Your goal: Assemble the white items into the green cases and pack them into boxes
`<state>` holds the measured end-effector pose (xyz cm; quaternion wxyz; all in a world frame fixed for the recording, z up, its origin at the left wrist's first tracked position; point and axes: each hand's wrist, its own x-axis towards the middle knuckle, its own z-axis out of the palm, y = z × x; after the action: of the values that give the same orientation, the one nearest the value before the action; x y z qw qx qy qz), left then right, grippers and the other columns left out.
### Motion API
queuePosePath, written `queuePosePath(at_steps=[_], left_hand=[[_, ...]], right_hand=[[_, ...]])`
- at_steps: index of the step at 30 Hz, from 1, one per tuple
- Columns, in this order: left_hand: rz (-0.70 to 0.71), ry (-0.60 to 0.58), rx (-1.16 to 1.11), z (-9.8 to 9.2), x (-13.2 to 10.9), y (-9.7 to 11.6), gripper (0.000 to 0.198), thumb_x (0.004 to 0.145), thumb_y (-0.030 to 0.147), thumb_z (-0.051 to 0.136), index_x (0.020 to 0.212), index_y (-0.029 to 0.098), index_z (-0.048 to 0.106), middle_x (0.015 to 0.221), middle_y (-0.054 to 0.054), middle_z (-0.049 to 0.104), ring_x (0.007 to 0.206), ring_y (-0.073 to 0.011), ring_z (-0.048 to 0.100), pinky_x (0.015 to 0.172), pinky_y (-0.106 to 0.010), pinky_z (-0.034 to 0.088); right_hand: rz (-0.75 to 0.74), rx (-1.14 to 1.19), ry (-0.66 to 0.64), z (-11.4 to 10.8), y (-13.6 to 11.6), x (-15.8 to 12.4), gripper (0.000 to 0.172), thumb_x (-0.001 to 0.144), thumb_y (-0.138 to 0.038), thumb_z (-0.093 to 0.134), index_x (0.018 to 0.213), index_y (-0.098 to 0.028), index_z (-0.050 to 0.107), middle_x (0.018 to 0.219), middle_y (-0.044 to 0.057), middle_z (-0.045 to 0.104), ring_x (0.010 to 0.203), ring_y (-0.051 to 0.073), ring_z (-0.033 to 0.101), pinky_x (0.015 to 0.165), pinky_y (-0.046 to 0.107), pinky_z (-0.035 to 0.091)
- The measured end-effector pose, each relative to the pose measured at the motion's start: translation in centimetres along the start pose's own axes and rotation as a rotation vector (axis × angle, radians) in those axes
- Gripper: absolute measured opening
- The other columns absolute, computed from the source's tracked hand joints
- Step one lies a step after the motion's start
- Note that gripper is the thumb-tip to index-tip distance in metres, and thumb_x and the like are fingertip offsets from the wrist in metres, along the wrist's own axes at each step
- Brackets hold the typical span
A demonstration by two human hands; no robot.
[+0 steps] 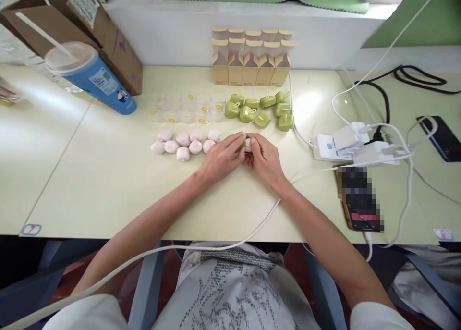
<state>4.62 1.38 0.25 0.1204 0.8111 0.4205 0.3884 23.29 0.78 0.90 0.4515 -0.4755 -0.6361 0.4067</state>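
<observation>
- Left hand (221, 156) presses its fingers together over a green cap (242, 145); some tips are hidden from me;
- right hand (267, 159) pinches a pink piece (248, 146) against the cap, above the table (180, 210);
- pink lumps (183, 154) lie beside the left hand; more caps (262, 119) sit beyond both hands; boxes (250, 73) stand behind.

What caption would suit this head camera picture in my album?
Left hand and right hand meet around a small pink piece, with green pieces and cardboard boxes beyond.
</observation>
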Motion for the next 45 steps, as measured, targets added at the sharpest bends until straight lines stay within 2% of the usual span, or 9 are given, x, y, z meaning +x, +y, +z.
queuePosePath(at_steps=[6, 11, 25, 29, 32, 37, 41, 43, 45], left_hand=[[-0.158, -0.029, -0.196, -0.9, -0.4, 0.2, 0.049, 0.102, 0.037, 0.08, 0.147, 0.018, 0.073, 0.138, -0.014, 0.082, 0.116, -0.0251, 0.082, 0.097, -0.04, 0.074], [-0.287, -0.028, -0.338, -1.0, -0.6, -0.1, 0.046, 0.097, 0.037, 0.084, 0.138, 0.019, 0.076, 0.13, -0.013, 0.084, 0.101, -0.0219, 0.082, 0.089, -0.036, 0.074], [-0.322, -0.211, -0.6, -1.5, -0.2, -0.7, 0.044, 0.096, 0.032, 0.078, 0.137, 0.021, 0.066, 0.127, -0.012, 0.08, 0.107, -0.0221, 0.078, 0.093, -0.038, 0.069], [-0.316, -0.231, -0.641, -1.8, -0.1, -1.5, 0.044, 0.096, 0.034, 0.08, 0.135, 0.022, 0.066, 0.123, -0.011, 0.079, 0.109, -0.0233, 0.079, 0.097, -0.04, 0.069], [-0.342, -0.193, -0.655, -1.5, -0.5, -1.4, 0.048, 0.095, 0.036, 0.083, 0.136, 0.023, 0.062, 0.127, -0.013, 0.077, 0.112, -0.024, 0.079, 0.094, -0.038, 0.069], [-0.177, -0.096, -0.36, -0.9, -1.2, -0.8, 0.068, 0.093, 0.017, 0.072, 0.159, 0.027, 0.056, 0.137, -0.013, 0.064, 0.116, -0.0217, 0.072, 0.102, -0.039, 0.066], [-0.015, -0.122, -0.113, -0.6, -1.4, -0.8, 0.079, 0.087, 0.004, 0.064, 0.162, 0.027, 0.061, 0.139, -0.014, 0.055, 0.124, -0.0251, 0.067, 0.109, -0.044, 0.064], [0.064, -0.156, -0.049, -0.4, -1.4, -0.7, 0.08, 0.088, 0.003, 0.061, 0.165, 0.026, 0.06, 0.152, -0.018, 0.052, 0.132, -0.029, 0.065, 0.116, -0.051, 0.061], [0.121, -0.197, 0.006, -0.2, -1.3, -0.5, 0.081, 0.092, 0.003, 0.059, 0.169, 0.027, 0.056, 0.169, -0.02, 0.047, 0.141, -0.0336, 0.061, 0.121, -0.058, 0.057]], right_hand=[[0.105, 0.23, -0.066, -0.4, 0.3, 0.3, 0.059, 0.106, -0.082, 0.062, 0.128, -0.028, 0.071, 0.095, 0.001, 0.071, 0.066, 0.017, 0.072, 0.055, 0.031, 0.065], [-0.004, 0.154, -0.183, -2.5, 0.1, 1.0, 0.07, 0.084, -0.081, 0.09, 0.122, -0.024, 0.076, 0.138, 0.009, 0.07, 0.075, 0.013, 0.071, 0.054, 0.027, 0.065], [-0.172, -0.144, -0.262, -3.8, 0.3, 1.4, 0.059, 0.105, -0.08, 0.066, 0.12, -0.023, 0.073, 0.128, 0.012, 0.067, 0.086, 0.018, 0.066, 0.069, 0.033, 0.061], [-0.148, -0.007, -0.366, -4.7, -0.2, 1.5, 0.057, 0.107, -0.079, 0.063, 0.116, -0.024, 0.074, 0.124, 0.011, 0.065, 0.082, 0.016, 0.065, 0.061, 0.029, 0.058], [-0.084, 0.162, -0.294, -5.2, -0.4, 1.4, 0.053, 0.106, -0.075, 0.068, 0.124, -0.026, 0.069, 0.121, 0.008, 0.068, 0.075, 0.014, 0.067, 0.05, 0.026, 0.053], [-0.101, -0.244, -0.023, -5.3, 1.0, 1.9, 0.041, 0.106, -0.061, 0.075, 0.123, -0.023, 0.072, 0.123, 0.011, 0.074, 0.095, 0.024, 0.074, 0.076, 0.039, 0.067], [-0.224, -0.698, -0.115, -4.6, 0.2, 1.8, 0.031, 0.104, -0.026, 0.07, 0.134, -0.022, 0.079, 0.137, 0.019, 0.073, 0.125, 0.038, 0.07, 0.11, 0.06, 0.062], [-0.291, -0.748, -0.154, -4.8, -1.9, 0.3, 0.04, 0.104, -0.021, 0.066, 0.142, -0.024, 0.078, 0.137, 0.018, 0.077, 0.127, 0.04, 0.07, 0.109, 0.061, 0.062], [-0.349, -0.713, -0.009, -6.1, -4.5, -2.8, 0.036, 0.106, -0.022, 0.06, 0.136, -0.026, 0.08, 0.127, 0.015, 0.082, 0.12, 0.036, 0.075, 0.101, 0.054, 0.064]])
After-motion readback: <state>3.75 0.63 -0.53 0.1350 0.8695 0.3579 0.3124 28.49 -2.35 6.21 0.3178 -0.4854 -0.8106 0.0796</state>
